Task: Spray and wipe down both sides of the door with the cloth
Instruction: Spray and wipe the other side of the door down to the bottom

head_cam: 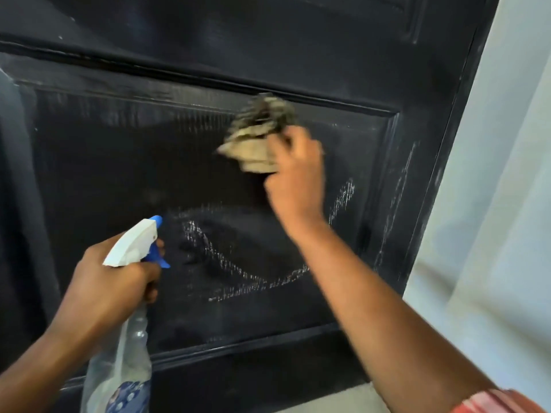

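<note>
Up close, the black panelled door (125,162) fills most of the view, its recessed square panel framed by raised moulding and its matte paint marked with pale, curved streaks of wet residue. The right hand (293,180) presses a crumpled, beige cloth (256,138), grimy and dark at its folds, against the upper part of the panel just below the moulding; its fingers are curled tight around the bunched fabric. The left hand (110,281) grips the neck of a clear plastic spray bottle (125,362) with a white head and blue nozzle and trigger, one finger on the trigger, nozzle aimed at the panel. A pale wall (504,204) borders the door's right edge.
</note>
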{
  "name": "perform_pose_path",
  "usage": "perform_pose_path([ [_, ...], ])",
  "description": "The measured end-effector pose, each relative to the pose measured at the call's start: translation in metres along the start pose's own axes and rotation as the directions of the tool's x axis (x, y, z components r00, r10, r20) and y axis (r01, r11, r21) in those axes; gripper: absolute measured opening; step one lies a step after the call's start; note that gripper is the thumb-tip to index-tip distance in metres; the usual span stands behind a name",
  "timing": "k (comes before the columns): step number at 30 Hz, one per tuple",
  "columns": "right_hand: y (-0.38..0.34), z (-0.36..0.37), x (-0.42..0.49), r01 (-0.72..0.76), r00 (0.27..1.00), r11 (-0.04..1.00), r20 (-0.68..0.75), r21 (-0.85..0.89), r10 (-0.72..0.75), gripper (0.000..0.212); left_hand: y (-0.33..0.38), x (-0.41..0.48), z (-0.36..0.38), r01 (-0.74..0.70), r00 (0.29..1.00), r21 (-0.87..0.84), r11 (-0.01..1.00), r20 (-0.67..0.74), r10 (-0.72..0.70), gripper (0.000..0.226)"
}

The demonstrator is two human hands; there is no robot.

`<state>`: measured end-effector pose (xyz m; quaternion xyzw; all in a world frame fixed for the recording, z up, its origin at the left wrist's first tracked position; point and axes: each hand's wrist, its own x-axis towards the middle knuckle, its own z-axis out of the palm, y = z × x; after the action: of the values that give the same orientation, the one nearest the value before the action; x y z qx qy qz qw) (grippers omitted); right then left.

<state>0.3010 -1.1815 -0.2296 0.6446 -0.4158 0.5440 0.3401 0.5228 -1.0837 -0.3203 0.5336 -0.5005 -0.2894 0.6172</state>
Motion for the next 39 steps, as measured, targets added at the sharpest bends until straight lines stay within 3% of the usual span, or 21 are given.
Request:
perform_pose_path([
  [3,0.076,-0.023,0.004,-0.243,0.97,0.97,-0.019,-0.002,0.243,0.053,-0.002,-0.008,0.018,0.014,0.998,0.006,1.0,0.065,-0.014,0.037],
  [5,0.099,-0.029,0.009,-0.254,0.967,0.967,0.012,0.028,0.253,0.051,-0.001,-0.012,0.04,0.011,0.992,-0.008,1.0,0.126,-0.01,0.034],
  [9,0.112,-0.03,0.006,-0.136,0.991,0.99,0.019,0.043,0.135,0.046,-0.003,-0.019,0.084,0.001,0.979,-0.058,0.998,0.204,0.011,0.031],
  [11,0.123,-0.026,-0.026,-0.051,0.999,0.999,0.017,0.014,0.05,0.033,-0.008,-0.023,0.101,0.022,0.973,-0.077,0.997,0.232,-0.004,0.032],
  [14,0.137,-0.02,-0.114,0.026,0.988,0.999,0.15,-0.039,-0.02,0.026,-0.019,-0.028,0.117,0.051,0.961,-0.081,0.995,0.275,-0.027,0.033],
  [18,0.149,-0.023,-0.214,0.204,0.882,0.976,0.447,-0.08,-0.148,0.054,-0.037,-0.037,0.135,0.101,0.944,-0.033,0.994,0.318,-0.085,0.033],
  [20,0.154,-0.027,-0.221,0.303,0.836,0.95,0.498,-0.069,-0.231,0.06,-0.044,-0.04,0.144,0.107,0.935,-0.001,0.994,0.339,-0.1,0.033],
  [21,0.158,-0.028,-0.214,0.319,0.839,0.944,0.487,-0.08,-0.243,0.063,-0.046,-0.041,0.147,0.109,0.931,0.004,0.994,0.351,-0.103,0.033],
  [23,0.166,-0.028,-0.169,0.219,0.918,0.97,0.359,-0.103,-0.169,0.063,-0.046,-0.043,0.153,0.108,0.922,-0.017,0.994,0.374,-0.094,0.034],
  [25,0.168,-0.029,-0.084,0.06,0.995,0.997,0.079,-0.053,-0.056,0.051,-0.047,-0.043,0.158,0.1,0.924,-0.023,0.995,0.374,-0.084,0.033],
  [27,0.166,-0.035,0.005,-0.026,0.995,0.999,-0.1,-0.036,0.022,0.049,-0.049,-0.042,0.162,0.082,0.922,-0.002,0.997,0.38,-0.075,0.033],
  [29,0.16,-0.036,0.049,-0.03,0.986,0.998,-0.164,-0.057,0.02,0.049,-0.054,-0.04,0.163,0.074,0.921,0.008,0.997,0.383,-0.072,0.033],
  [31,0.157,-0.03,0.03,0.028,0.987,0.997,-0.155,-0.075,-0.04,0.038,-0.06,-0.044,0.163,0.058,0.918,0.022,0.998,0.392,-0.062,0.034],
  [33,0.16,-0.02,-0.032,0.074,0.989,0.995,-0.122,-0.06,-0.081,0.021,-0.068,-0.047,0.163,0.057,0.916,0.029,0.998,0.395,-0.064,0.036],
  [35,0.163,-0.012,-0.116,0.046,0.999,0.997,-0.015,-0.058,-0.047,0.017,-0.079,-0.049,0.161,0.062,0.916,0.053,0.997,0.394,-0.078,0.038],
  [37,0.162,-0.008,-0.206,-0.001,0.986,0.998,0.164,-0.068,0.012,0.023,-0.089,-0.053,0.156,0.067,0.912,0.073,0.995,0.4,-0.091,0.039],
  [39,0.154,-0.009,-0.283,0.031,0.923,0.993,0.383,-0.115,0.015,0.028,-0.098,-0.059,0.15,0.09,0.904,0.075,0.993,0.413,-0.113,0.04],
])
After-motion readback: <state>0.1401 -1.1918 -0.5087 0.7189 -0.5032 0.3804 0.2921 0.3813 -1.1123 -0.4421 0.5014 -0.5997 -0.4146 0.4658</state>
